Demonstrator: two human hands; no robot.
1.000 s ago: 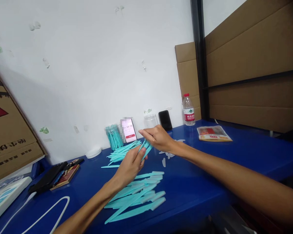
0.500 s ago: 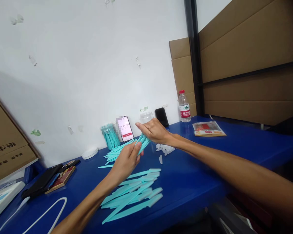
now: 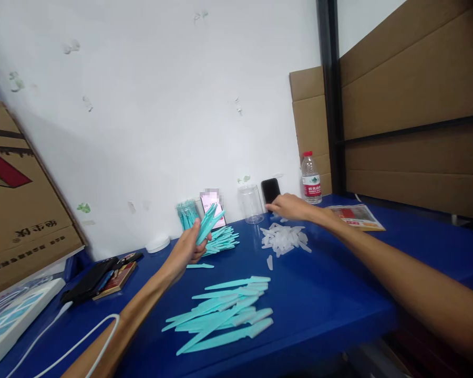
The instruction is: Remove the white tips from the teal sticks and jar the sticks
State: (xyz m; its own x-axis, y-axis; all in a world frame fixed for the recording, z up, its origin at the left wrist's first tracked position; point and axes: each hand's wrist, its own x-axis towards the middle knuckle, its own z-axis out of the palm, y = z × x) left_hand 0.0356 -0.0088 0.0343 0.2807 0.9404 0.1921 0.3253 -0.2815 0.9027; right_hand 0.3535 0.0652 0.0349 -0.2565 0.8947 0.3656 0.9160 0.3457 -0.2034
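My left hand (image 3: 189, 242) is closed around a bunch of turquoise eyebrow razors (image 3: 209, 224), their ends pointing up and right. More razors lie in a loose heap (image 3: 224, 240) just behind it. My right hand (image 3: 291, 206) is over the far side of a pile of small frosted blade caps (image 3: 284, 239), its fingers curled downward; what they hold, if anything, is hidden. One stray cap (image 3: 270, 262) lies in front of the pile. Nearer to me is a spread of razors with pale caps on their ends (image 3: 224, 310).
A clear jar full of turquoise razors (image 3: 187, 214) stands by a lit phone (image 3: 216, 207). Along the wall are an empty clear jar (image 3: 251, 205), a dark phone (image 3: 270, 190) and a water bottle (image 3: 311, 178). A white lid (image 3: 157, 244), black pouch (image 3: 90, 281) and white cable (image 3: 82, 336) lie left.
My right hand has left the razors in my left hand and moved right, to the cap pile. My left hand still grips the bunch. The camera view has shifted a little left.
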